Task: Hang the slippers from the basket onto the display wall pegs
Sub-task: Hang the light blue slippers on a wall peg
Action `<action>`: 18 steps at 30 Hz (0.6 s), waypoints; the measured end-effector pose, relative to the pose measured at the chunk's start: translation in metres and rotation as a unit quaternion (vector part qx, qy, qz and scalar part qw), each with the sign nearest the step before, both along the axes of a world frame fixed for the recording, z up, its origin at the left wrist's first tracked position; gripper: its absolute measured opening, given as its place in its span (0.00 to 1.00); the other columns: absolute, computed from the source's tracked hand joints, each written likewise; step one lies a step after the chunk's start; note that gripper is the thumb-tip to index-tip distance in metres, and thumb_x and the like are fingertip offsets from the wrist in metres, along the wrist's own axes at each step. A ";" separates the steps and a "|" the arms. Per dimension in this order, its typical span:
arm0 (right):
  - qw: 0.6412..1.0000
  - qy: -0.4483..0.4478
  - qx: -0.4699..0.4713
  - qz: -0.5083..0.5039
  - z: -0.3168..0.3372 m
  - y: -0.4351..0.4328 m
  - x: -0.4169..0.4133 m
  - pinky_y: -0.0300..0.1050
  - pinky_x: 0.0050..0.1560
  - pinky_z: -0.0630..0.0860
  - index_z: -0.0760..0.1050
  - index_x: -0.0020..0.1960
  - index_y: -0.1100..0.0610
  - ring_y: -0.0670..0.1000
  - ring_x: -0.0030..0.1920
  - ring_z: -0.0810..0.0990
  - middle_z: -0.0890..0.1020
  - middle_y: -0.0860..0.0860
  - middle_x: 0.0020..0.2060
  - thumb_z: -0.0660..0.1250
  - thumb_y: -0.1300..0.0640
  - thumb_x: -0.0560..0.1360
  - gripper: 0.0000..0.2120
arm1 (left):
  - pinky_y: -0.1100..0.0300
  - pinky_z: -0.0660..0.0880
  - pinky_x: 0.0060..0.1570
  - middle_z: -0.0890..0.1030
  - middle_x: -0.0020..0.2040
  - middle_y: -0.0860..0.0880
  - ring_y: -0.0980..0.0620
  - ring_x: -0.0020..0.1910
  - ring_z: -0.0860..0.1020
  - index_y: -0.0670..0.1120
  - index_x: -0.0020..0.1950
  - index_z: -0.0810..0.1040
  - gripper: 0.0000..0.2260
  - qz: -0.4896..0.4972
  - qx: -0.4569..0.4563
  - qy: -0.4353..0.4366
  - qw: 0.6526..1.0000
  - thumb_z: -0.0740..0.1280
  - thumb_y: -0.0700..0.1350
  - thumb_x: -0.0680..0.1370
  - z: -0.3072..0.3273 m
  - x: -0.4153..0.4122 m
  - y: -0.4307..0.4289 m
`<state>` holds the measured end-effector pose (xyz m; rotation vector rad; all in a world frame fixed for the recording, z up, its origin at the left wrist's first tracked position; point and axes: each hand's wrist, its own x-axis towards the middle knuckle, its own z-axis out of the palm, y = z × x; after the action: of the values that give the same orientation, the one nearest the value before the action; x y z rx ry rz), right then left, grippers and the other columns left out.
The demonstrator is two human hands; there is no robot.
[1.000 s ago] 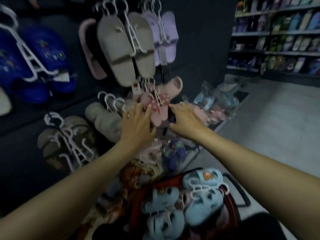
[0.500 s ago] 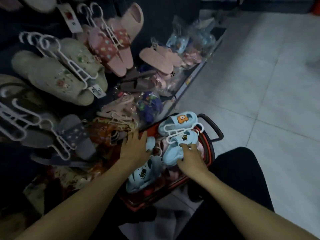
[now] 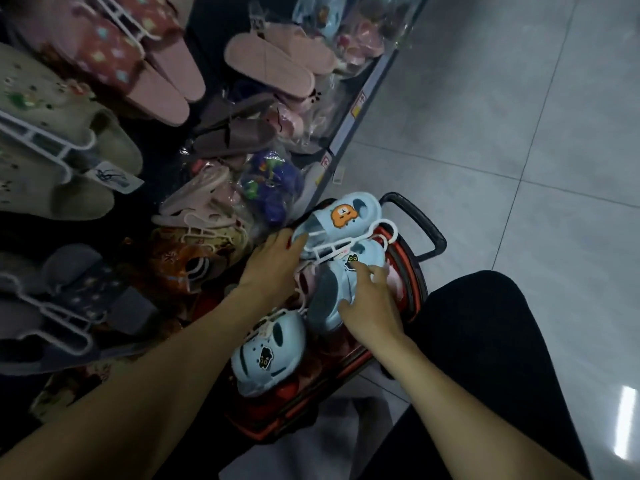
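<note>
A red and black basket point(image 3: 414, 289) stands on the floor by the display wall, filled with light blue children's slippers. One pair point(image 3: 341, 216) is clipped on a white hanger point(image 3: 346, 242), with an orange sticker on the far slipper. My left hand point(image 3: 273, 265) rests on the near end of that far slipper by the hanger. My right hand point(image 3: 369, 306) grips the pair's nearer slipper point(image 3: 332, 289), which carries a black sticker. Another light blue pair point(image 3: 268, 355) lies lower in the basket.
Pink, beige and dark slippers hang on white hangers across the display wall point(image 3: 97, 109) at left. Bagged slippers crowd the low shelf point(image 3: 343, 133) beside the basket. Grey tiled floor point(image 3: 519, 133) stretches to the right. My dark trouser leg point(image 3: 485, 341) is beside the basket.
My view dropped from the wall pegs to the basket. Both hands left the hung pink pair and came down onto the light blue pair in the basket.
</note>
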<state>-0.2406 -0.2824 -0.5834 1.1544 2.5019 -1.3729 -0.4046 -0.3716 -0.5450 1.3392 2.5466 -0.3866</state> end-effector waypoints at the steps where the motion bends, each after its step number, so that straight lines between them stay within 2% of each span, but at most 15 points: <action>1: 1.000 0.000 -0.005 -0.002 -0.002 0.002 -0.003 0.50 0.61 0.72 0.59 0.74 0.50 0.59 0.68 0.66 0.60 0.55 0.71 0.68 0.57 0.74 0.32 | 0.48 0.70 0.57 0.64 0.69 0.44 0.41 0.67 0.66 0.50 0.76 0.57 0.35 -0.007 0.000 -0.005 1.000 0.69 0.41 0.73 -0.002 -0.006 0.009; 5: 0.999 0.000 -0.022 -0.026 -0.011 0.008 -0.011 0.51 0.61 0.74 0.56 0.75 0.48 0.58 0.66 0.70 0.58 0.53 0.72 0.69 0.58 0.73 0.35 | 0.47 0.72 0.56 0.56 0.75 0.44 0.41 0.71 0.61 0.53 0.78 0.50 0.43 -0.060 -0.025 -0.011 0.998 0.72 0.38 0.71 -0.013 -0.027 0.048; 7: 0.999 0.000 -0.026 -0.040 -0.015 0.011 -0.016 0.52 0.62 0.73 0.56 0.75 0.47 0.58 0.68 0.68 0.58 0.53 0.73 0.69 0.58 0.72 0.36 | 0.46 0.71 0.59 0.51 0.77 0.44 0.40 0.72 0.59 0.55 0.79 0.47 0.46 -0.088 -0.041 -0.019 0.995 0.71 0.34 0.70 -0.021 -0.034 0.065; 10: 0.998 0.000 -0.016 -0.055 -0.021 0.014 -0.021 0.49 0.64 0.70 0.56 0.75 0.47 0.57 0.70 0.64 0.59 0.52 0.72 0.70 0.58 0.73 0.36 | 0.44 0.69 0.65 0.47 0.78 0.45 0.37 0.71 0.59 0.61 0.78 0.46 0.47 -0.080 -0.053 -0.083 0.992 0.68 0.31 0.70 -0.041 -0.041 0.080; 12: 0.998 -0.001 -0.006 -0.058 -0.022 0.014 -0.023 0.47 0.63 0.70 0.56 0.75 0.46 0.57 0.69 0.64 0.60 0.52 0.71 0.70 0.57 0.73 0.36 | 0.43 0.68 0.65 0.50 0.76 0.45 0.35 0.69 0.61 0.63 0.77 0.46 0.46 -0.071 -0.061 -0.096 0.991 0.66 0.31 0.71 -0.053 -0.045 0.084; 15: 0.997 -0.005 -0.011 -0.071 -0.024 0.014 -0.025 0.47 0.63 0.72 0.55 0.75 0.44 0.56 0.66 0.66 0.59 0.53 0.69 0.71 0.58 0.72 0.38 | 0.45 0.71 0.60 0.58 0.71 0.42 0.36 0.64 0.64 0.64 0.76 0.46 0.45 -0.069 -0.068 -0.070 0.993 0.66 0.33 0.72 -0.058 -0.046 0.090; 18: 0.992 0.005 -0.048 -0.117 -0.026 0.014 -0.027 0.47 0.54 0.77 0.50 0.74 0.39 0.54 0.57 0.72 0.58 0.51 0.66 0.72 0.59 0.71 0.42 | 0.48 0.72 0.54 0.64 0.65 0.40 0.38 0.61 0.68 0.63 0.76 0.48 0.40 -0.072 -0.080 -0.027 0.994 0.67 0.38 0.75 -0.053 -0.046 0.102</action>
<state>-0.2674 -0.2684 -0.6092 1.4609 2.3372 -1.5347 -0.4503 -0.2697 -0.5980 1.4557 2.3288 -0.5602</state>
